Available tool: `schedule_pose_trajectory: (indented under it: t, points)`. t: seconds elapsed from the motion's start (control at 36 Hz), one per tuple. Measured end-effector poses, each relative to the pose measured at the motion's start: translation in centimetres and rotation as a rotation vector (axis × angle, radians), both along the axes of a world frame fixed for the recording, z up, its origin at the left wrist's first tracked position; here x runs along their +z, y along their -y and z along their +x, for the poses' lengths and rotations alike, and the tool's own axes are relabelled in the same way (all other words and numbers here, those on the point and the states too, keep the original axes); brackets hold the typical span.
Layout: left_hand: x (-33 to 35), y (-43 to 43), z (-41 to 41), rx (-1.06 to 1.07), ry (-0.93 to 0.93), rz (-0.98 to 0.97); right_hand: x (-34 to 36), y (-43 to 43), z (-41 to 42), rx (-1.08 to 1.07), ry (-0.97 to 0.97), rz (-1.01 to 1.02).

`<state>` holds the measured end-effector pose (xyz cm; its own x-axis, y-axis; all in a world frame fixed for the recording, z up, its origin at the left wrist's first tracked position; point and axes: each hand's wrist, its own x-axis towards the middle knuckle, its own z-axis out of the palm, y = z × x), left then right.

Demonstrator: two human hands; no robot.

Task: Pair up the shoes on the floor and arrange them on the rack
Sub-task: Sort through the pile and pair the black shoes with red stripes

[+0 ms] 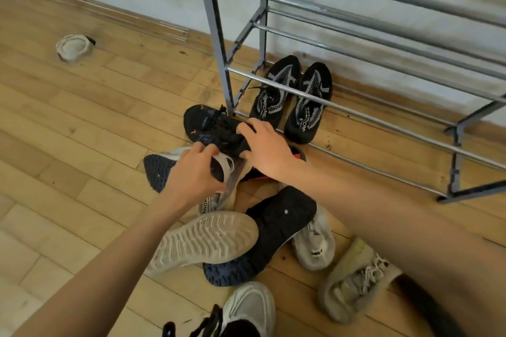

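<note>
Several rails of the grey metal rack point(356, 22) fill the upper right of your view, standing on the wooden floor point(82, 117) against a pale wall. Under its lowest rails a pair of black mesh shoes point(290, 101) sits side by side, toes toward the wall. In front of you lies a loose heap: a pale shoe turned sole-up point(202, 241), a black shoe point(282, 224) lying across a blue-soled one, grey shoes point(315, 243) to the right, and a tan laced shoe point(356, 279) beside them. One pale shoe point(74, 46) lies well apart by the far wall. Both your hands are on the black shoe with orange marks point(210, 126) at the rack's foot: your left hand point(191, 172) has its grip closed on the heel end, your right hand point(268, 148) lies over the top, fingers curled on it.
</note>
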<state>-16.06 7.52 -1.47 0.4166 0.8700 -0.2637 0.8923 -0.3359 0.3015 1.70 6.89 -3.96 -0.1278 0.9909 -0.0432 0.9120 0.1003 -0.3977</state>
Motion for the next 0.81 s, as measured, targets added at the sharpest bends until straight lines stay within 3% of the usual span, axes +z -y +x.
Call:
schedule_pose_trajectory:
  t: [0.11, 0.47, 0.61, 0.72, 0.81]
  points:
    - [2.3, 1.9, 1.4, -0.040, 0.128, 0.128, 1.4, 4.2, 3.8, -0.082, -0.103, 0.044]
    - [4.3, 10.3, 6.1, -0.325, 0.372, 0.445, 2.3, 20.4, 11.5, -0.286, -0.119, 0.090]
    - [2.6, 12.2, 7.2, -0.364, 0.502, 0.408, 1.1, 25.1, 12.2, -0.550, -0.272, 0.058]
    - [-0.9, 13.6, 7.5, -0.478, 0.644, 0.380, -0.2, 27.8, 12.9, -0.714, -0.255, 0.008]
    - [-3.4, 14.3, 7.7, -0.431, 0.635, 0.268, -1.2, 28.6, 13.8, -0.734, -0.205, -0.119]
